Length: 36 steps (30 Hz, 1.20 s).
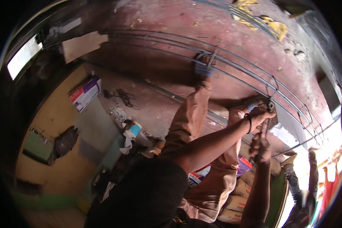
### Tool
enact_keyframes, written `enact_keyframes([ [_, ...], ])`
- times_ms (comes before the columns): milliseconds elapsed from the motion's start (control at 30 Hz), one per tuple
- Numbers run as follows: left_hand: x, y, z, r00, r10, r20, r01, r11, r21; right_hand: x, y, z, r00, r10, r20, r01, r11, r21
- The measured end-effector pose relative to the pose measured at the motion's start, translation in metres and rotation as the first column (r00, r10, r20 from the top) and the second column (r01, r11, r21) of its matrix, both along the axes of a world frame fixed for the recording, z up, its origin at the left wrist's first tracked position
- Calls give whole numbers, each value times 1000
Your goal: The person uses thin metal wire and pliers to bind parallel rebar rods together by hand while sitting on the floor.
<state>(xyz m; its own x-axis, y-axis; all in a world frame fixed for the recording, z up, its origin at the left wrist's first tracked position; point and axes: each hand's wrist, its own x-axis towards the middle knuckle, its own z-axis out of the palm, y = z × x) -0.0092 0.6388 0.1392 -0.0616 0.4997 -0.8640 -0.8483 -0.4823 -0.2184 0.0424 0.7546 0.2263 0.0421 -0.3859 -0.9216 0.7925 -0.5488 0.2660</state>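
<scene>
**Head view: two hands at a tie on a rebar cage**

Head view showed long thin steel bars (pixel 231 62) lying side by side across a worn red floor (pixel 171 19), curving with the lens, crossed at intervals by dark wire stirrups (pixel 273 84). The bars looked grey and dull, and ran from the upper left down to the bright right edge.

The left hand (pixel 259 116), a dark band at its wrist, was closed at a joint where a stirrup met the bars; what it pinched was too small to tell. Just below it the right hand (pixel 260 146) was curled shut around a slim dark tool (pixel 265 127) that pointed up toward the same joint. The person's trousered legs stretched out along the floor, one shoe (pixel 203 68) planted on the bars, the other foot close by the working hands.

At left, a white, red and purple carton (pixel 85 93) sat on a yellowish surface. A white and blue tub (pixel 133 130) stood nearer the middle. By the lower right, tan paper sacks (pixel 237 201) were stacked, with a purple and red packet (pixel 244 165) above them. Yellow rags (pixel 268 24) lay at the top
</scene>
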Motion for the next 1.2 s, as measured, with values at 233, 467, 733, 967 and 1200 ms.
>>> enact_keyframes([
  [233, 20, 24, -2, 990, 71, -125, -106, 948, -300, -3, -22, 27, 15, 994, 107, -576, -78, 814],
  [467, 11, 13, -2, 886, -360, -291, 127, 793, -596, 16, -18, -7, 588, 807, -54, -612, 487, 623],
  [733, 7, 2, -5, 987, -93, -134, 60, 971, -232, 16, -37, 12, 424, 905, 25, -577, 249, 777],
  [967, 9, 3, -15, 970, -156, -187, 82, 932, -354, 26, -18, -22, 712, 684, -162, -562, 692, 453],
  [1200, 12, -2, -7, 954, -219, -204, 173, 960, -218, 31, -42, 5, 691, 704, -165, -383, 550, 742],
])
